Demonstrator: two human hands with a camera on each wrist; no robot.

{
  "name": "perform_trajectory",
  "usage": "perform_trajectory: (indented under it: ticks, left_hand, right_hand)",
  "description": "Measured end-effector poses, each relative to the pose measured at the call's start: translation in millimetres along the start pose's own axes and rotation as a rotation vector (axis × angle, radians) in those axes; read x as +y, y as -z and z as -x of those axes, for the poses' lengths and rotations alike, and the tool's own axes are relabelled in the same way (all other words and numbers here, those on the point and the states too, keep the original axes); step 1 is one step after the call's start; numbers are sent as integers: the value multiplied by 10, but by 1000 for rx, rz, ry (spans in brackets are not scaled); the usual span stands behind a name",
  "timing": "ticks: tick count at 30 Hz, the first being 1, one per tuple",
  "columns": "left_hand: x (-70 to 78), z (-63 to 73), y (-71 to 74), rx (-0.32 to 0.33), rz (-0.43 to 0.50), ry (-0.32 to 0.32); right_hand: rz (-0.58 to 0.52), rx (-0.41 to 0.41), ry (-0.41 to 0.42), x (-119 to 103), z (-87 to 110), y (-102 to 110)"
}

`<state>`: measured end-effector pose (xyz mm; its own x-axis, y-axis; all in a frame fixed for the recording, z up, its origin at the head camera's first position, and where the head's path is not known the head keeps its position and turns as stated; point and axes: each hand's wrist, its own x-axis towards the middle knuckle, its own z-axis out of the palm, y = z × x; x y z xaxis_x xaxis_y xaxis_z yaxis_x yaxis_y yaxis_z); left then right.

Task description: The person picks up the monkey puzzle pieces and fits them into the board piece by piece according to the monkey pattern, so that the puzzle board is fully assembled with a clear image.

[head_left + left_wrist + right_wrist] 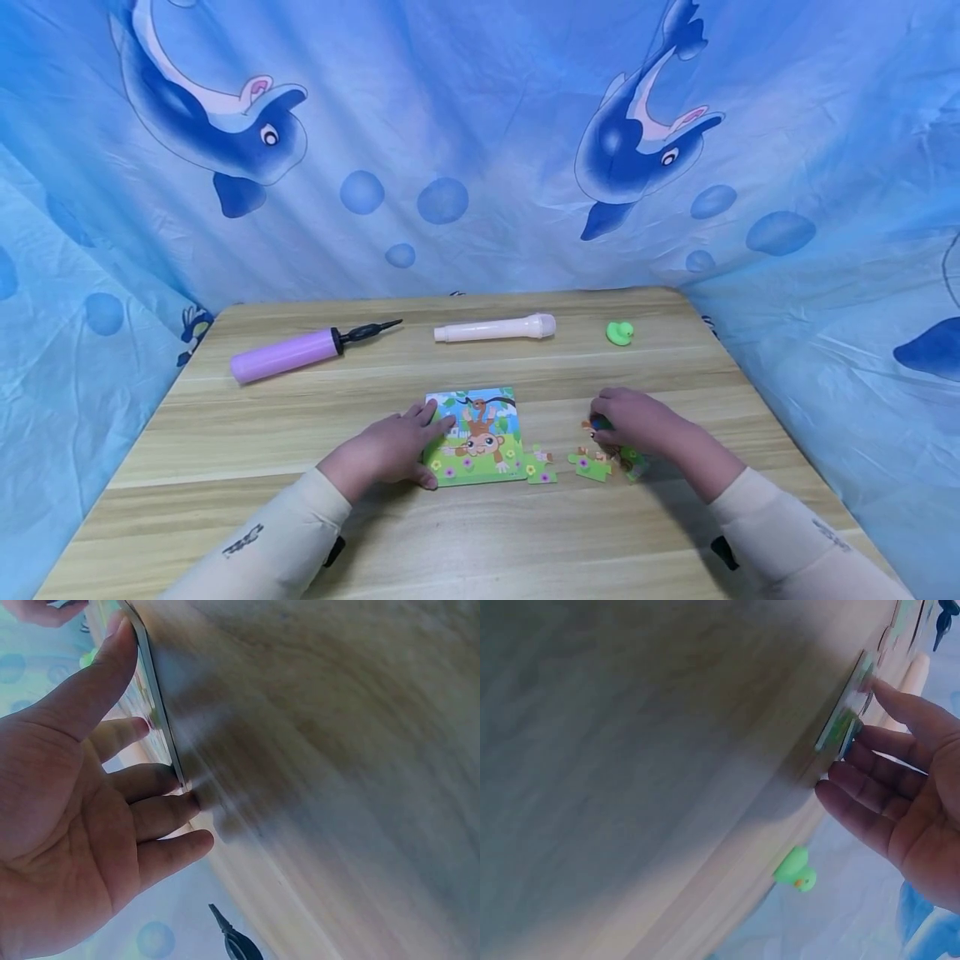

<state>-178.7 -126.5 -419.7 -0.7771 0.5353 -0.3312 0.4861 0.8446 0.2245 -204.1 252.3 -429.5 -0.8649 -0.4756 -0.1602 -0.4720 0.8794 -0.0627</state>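
Touching a puzzle (480,446), the left hand (401,442) lies spread; right hand (636,421) pinches a piece (600,422).

A square monkey-picture board (480,437) lies flat on the desk (480,542); loose jigsaw pieces (591,468) lie to its right, some perhaps overlapping.

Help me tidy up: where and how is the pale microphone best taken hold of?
Probably grip the microphone around the middle of its slim handle, coming from above and the near side. It lies on its side, handle pointing left, head wider, nothing resting on it; the flat puzzle in front should be easy to reach over.
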Motion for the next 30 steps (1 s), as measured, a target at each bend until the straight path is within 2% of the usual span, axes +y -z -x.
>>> perform_trajectory:
  ticks: [8,17,23,30]
  left_hand:
    - [-13,6,-1,-5,6,7]
    - [10,11,19,-2,8,11]
    - [7,8,7,-5,0,14]
    - [0,6,8,-3,-3,12]
  right_hand:
    - [101,58,82,-176,-151,-29]
    - [96,20,89,-435,-305,55]
    - [127,75,221,-720,-442,133]
    - [171,94,369,-1026,-616,153]
